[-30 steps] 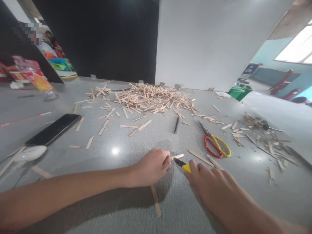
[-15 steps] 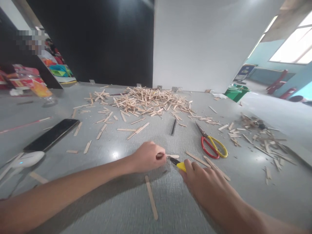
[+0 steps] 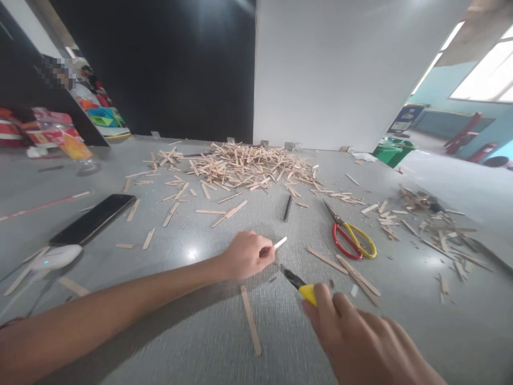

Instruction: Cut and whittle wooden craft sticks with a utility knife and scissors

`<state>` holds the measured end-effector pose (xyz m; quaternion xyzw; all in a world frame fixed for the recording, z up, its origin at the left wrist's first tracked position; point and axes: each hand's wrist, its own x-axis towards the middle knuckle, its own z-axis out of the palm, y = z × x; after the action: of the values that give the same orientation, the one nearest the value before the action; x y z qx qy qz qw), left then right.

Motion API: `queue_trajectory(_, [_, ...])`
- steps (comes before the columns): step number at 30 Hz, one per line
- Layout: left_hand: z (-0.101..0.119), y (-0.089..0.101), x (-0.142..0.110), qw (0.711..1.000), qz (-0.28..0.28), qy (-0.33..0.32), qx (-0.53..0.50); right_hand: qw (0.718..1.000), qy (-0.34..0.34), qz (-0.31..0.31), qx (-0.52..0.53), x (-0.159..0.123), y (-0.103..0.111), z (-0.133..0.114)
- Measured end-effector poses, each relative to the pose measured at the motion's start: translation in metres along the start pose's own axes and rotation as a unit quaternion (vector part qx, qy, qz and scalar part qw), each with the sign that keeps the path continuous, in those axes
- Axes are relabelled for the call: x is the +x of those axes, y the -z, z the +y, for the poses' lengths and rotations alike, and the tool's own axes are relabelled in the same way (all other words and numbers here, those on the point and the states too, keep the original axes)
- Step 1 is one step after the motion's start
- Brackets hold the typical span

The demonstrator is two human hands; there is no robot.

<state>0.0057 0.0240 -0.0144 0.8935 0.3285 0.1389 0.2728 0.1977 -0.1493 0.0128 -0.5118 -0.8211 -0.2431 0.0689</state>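
Pinched in my left hand (image 3: 249,254) is a flat wooden craft stick (image 3: 280,243), its pale end pointing up and to the right; the rest is hidden by my fingers. My right hand (image 3: 352,326) is wrapped round a yellow utility knife (image 3: 306,292), whose dark blade end points up-left and sits just apart from the stick. A loose wooden stick (image 3: 251,321) lies on the grey table (image 3: 192,331) below my left hand. Several more sticks (image 3: 326,260) rest above my right hand, beside scissors (image 3: 348,235) with one red and one yellow handle.
A large heap of wooden pieces (image 3: 240,164) lies at the back before the upright panels. A dark rod (image 3: 287,208) is on the table. To the left are a phone (image 3: 94,220), a white device (image 3: 58,258) and a drink bottle (image 3: 74,144). Wood scraps (image 3: 441,230) litter the right side.
The knife and my right hand have drawn back down and to the right, away from the stick. The stick in my left hand now tilts upward. A small pale chip shows near my right hand.
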Motion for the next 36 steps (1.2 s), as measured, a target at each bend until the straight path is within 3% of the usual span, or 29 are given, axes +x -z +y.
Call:
queue_trajectory(3, [0.005, 0.010, 0.000, 0.999, -0.038, 0.011, -0.017, 0.998, -0.051, -0.019, 0.041, -0.002, -0.007, 0.013])
queue_trajectory(5, [0.010, 0.021, -0.001, 0.994, -0.100, 0.011, -0.047, 0.992, -0.084, -0.047, 0.085, 0.002, -0.011, 0.028])
queue_trajectory(8, [0.015, 0.035, -0.002, 0.970, -0.218, 0.025, -0.108, 0.953, -0.061, -0.138, 0.264, 0.012, -0.007, 0.050])
queue_trajectory(12, [0.016, 0.039, -0.004, 0.935, -0.309, 0.063, -0.164, 0.934, -0.043, -0.184, 0.302, 0.020, -0.002, 0.064])
queue_trajectory(19, [0.017, 0.031, -0.005, 0.945, -0.272, 0.065, -0.171, 0.968, 0.063, -0.132, 0.206, 0.018, -0.024, 0.065])
queue_trajectory(23, [0.017, 0.031, -0.004, 0.945, -0.274, 0.064, -0.170, 0.977, 0.078, -0.102, 0.173, 0.020, -0.029, 0.067])
queue_trajectory(36, [0.019, 0.032, -0.002, 0.946, -0.272, 0.068, -0.166, 0.982, 0.109, -0.087, 0.124, 0.023, -0.030, 0.065])
